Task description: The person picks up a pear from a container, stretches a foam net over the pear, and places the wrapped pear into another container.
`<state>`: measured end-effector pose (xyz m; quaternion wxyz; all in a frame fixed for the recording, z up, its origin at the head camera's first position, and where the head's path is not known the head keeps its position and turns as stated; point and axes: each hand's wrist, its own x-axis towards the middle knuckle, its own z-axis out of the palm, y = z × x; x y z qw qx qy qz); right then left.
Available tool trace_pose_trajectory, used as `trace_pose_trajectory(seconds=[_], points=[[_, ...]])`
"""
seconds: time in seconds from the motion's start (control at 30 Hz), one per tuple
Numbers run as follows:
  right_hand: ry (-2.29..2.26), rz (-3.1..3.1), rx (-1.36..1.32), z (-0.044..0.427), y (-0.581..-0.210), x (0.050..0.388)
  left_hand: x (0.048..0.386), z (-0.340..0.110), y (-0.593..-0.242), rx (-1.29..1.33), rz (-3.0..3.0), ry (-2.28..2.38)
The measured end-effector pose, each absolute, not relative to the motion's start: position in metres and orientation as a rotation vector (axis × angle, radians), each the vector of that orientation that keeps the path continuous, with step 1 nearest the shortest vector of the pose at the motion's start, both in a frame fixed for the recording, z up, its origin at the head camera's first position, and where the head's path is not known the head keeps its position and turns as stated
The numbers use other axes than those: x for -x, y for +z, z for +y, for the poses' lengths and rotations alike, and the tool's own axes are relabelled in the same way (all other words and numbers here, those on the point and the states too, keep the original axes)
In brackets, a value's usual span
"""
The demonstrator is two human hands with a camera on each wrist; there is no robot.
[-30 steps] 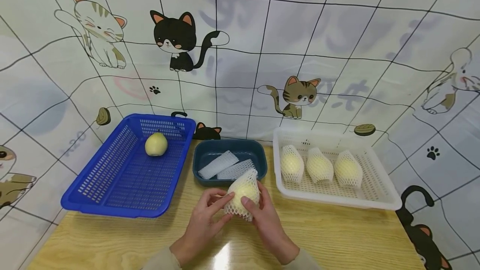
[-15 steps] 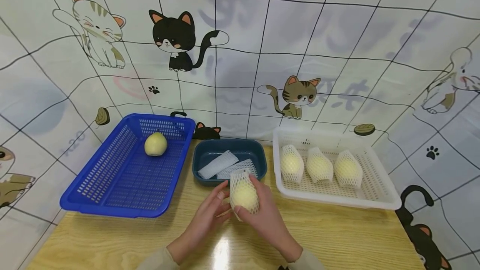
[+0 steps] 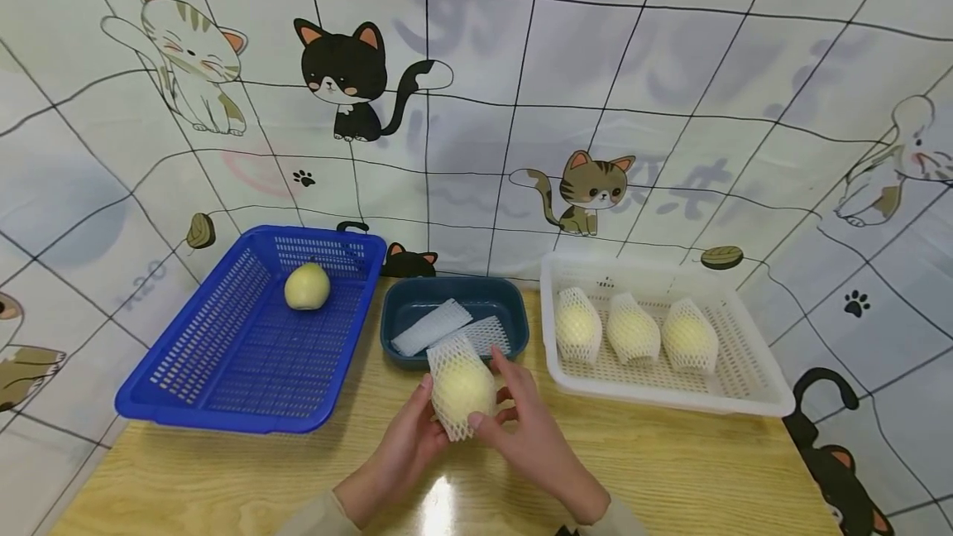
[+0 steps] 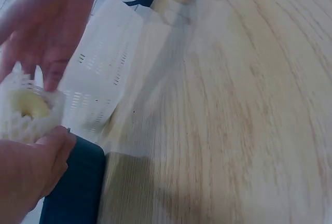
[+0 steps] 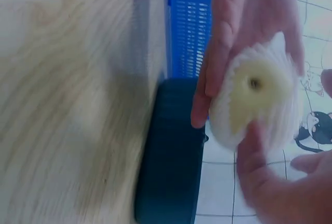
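Both the fruit [image 3: 463, 391] and its foam net [image 3: 439, 358] have shifted leftward since half a second ago, out of my right hand's hold and into my left. Now they sit between my two hands, above the table [image 3: 670, 470] and on my side of the teal tub [image 3: 405, 361].

My left hand [image 3: 398, 449] is partly closed, cupping the fruit from the left, perhaps to bear its weight. My right hand [image 3: 532, 437] is loosely spread, only its thumb clearly touching the lower right side, index finger lifted clear; I judge this leaves room to adjust the net. Whether its other fingertips touch, I can't tell.

One bare fruit [image 3: 307, 286] lies in the blue basket [image 3: 246, 379] on my left, two flat nets [image 3: 432, 327] in the tub, three wrapped fruits [image 3: 633, 327] in the white basket [image 3: 663, 399] on my right, presumably to keep each kind apart.

The net's loose end points away from me, slightly left, its long axis running forward; the fruit's dimpled end faces back towards my wrists.
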<state>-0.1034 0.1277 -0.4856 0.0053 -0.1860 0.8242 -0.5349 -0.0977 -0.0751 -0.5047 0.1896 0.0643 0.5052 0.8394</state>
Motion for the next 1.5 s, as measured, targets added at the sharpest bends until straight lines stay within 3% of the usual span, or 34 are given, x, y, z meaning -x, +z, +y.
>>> trace_pose_trajectory(seconds=[0.3,0.8,0.9,1.23,1.5], points=[[-1.613,2.793,1.115,0.134,-0.49,0.108,0.102,-0.075,-0.502,-0.152,1.328,2.412],[-1.472,2.873,1.586,0.136,-0.497,0.107,0.106,-0.077,-0.506,-0.089,1.294,2.504],[-1.493,2.849,1.48,0.138,-0.496,0.105,0.109,-0.077,-0.506,-0.106,1.429,2.471],[-1.95,2.318,0.553,0.135,-0.487,0.105,0.108,-0.071,-0.508,-0.161,2.056,2.243],[-2.057,1.922,0.31,0.126,-0.485,0.109,0.109,-0.07,-0.51,-0.219,2.474,2.031]])
